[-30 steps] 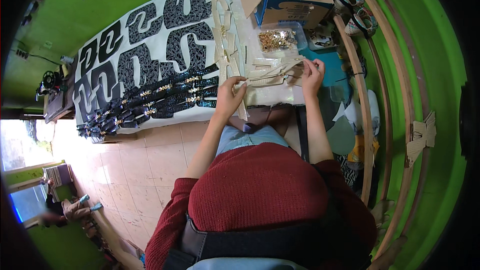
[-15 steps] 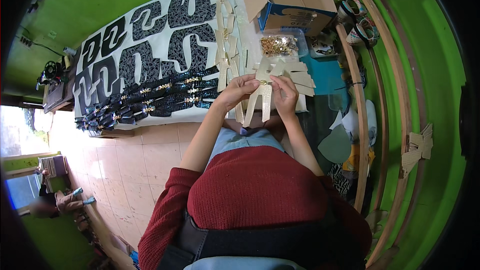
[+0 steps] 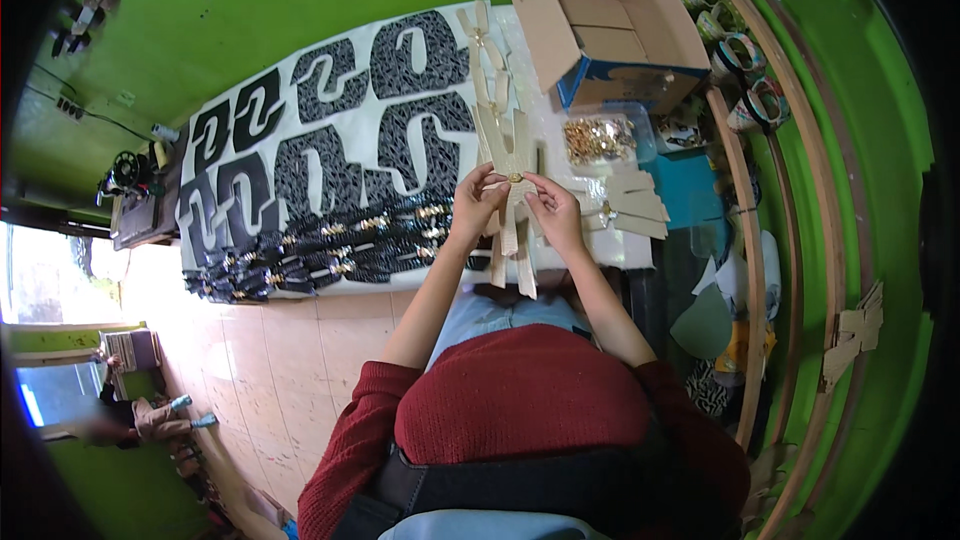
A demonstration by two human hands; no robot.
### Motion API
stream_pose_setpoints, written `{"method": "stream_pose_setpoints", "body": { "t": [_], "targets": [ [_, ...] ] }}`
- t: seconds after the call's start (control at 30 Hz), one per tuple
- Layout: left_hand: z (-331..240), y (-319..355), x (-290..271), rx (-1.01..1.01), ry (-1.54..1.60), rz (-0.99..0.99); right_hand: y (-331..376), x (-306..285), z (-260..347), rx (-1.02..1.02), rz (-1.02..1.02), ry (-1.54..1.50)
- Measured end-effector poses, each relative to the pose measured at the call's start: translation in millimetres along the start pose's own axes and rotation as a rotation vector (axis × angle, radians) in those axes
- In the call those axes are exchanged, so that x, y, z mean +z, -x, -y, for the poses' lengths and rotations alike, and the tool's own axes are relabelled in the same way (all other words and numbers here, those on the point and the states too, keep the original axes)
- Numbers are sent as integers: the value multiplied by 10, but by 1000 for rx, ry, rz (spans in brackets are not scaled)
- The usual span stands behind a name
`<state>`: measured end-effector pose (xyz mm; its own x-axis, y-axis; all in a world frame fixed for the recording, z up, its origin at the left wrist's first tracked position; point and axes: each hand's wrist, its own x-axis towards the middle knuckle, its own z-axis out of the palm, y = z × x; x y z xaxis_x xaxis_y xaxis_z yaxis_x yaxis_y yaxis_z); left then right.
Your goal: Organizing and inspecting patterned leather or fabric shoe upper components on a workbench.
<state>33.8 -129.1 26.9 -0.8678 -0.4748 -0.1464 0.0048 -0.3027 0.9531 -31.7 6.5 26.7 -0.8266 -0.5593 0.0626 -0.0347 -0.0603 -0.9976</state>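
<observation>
Over the near edge of the table, both my hands pinch a beige shoe strap piece (image 3: 518,225) with several long arms. A small gold ornament (image 3: 515,178) sits at its middle. My left hand (image 3: 478,206) is closed on the strap's left side by the ornament. From the other side, my right hand (image 3: 556,212) holds it with thumb and fingertips close to the ornament. Just right of my right hand lie more beige strap pieces (image 3: 635,202), one with a shiny ornament. Beyond my hands, a row of beige straps with ornaments (image 3: 482,45) runs away along the table.
Black patterned cut-outs (image 3: 420,52) and dark shiny straps with gold ornaments (image 3: 345,245) cover the left of the white-covered table (image 3: 360,120). At the right stand a clear tray of gold ornaments (image 3: 598,140), an open cardboard box (image 3: 620,15) and a wooden rack (image 3: 742,270).
The view has shifted, so the scene sits further right and lower. My hands have moved left relative to the table with the strap piece, uncovering an ornamented strap at the right.
</observation>
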Motion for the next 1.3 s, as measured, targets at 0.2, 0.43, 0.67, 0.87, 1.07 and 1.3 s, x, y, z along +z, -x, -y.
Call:
{"method": "stream_pose_setpoints", "body": {
  "t": [0.2,0.43,0.67,0.87,1.07,1.3],
  "targets": [
    [-188,-919,-395,87,-136,61,-935,240,-5,2,43,63],
    [-252,-1872,-472,60,-190,67,-1782,344,-162,-77,-119,281],
    [-158,-2504,-740,130,-335,123,-2244,536,-205,-87,-192,501],
    [-205,-2610,-582,132,-464,14,-2463,461,-401,-112,-205,583],
    [-285,-2604,-573,309,-599,3,-2496,537,-394,-221,-261,536],
    [-363,-2697,-501,275,-540,16,-2629,497,-286,-213,-294,576]
  ]
}}
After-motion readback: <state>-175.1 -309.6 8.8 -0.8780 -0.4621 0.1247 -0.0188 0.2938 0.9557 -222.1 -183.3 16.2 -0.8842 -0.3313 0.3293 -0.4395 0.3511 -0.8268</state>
